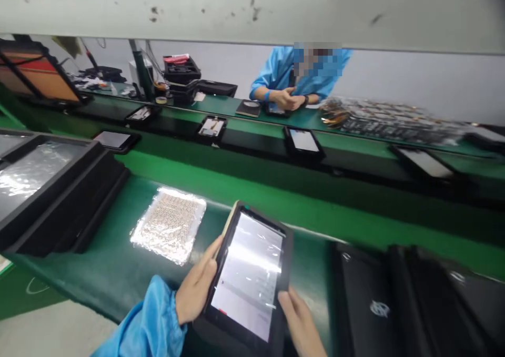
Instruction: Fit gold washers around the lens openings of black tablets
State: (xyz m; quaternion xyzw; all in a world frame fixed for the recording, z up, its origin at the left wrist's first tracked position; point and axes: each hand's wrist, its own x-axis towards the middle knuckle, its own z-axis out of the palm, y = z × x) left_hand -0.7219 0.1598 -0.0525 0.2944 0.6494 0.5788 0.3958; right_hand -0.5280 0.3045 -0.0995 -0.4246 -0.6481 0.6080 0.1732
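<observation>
Left end: black trays (59, 189), stacked at the bench edge, the nearest lined with a shiny plastic sheet. Next, on the green bench (90, 288): a clear bag (169, 225) of small round tan parts, lying flat, near the hands but not touching them.

Centre: a blue sleeve (145, 320), gathered at the wrist. The left hand (195, 288) has its fingers (211, 257) curled round the tablet's left edge, holding it firmly. The tablet (248, 273), black-framed, its lit screen under glossy film, is held up and tilted above the bench. The right hand (298, 323) has its fingers (286, 299) lightly spread, bearing on the lower right edge and supporting it. Both hands stay on the frame, a sound hold that keeps prints off the film and leaves the whole screen in view.

Right end: black cases (410, 304), standing in a row just beside the tablet, one with a silver emblem.

Far row: tablets (303, 140) on a dark belt, and beyond them a co-worker (284, 78) in a blue smock, hands together at the far bench.
</observation>
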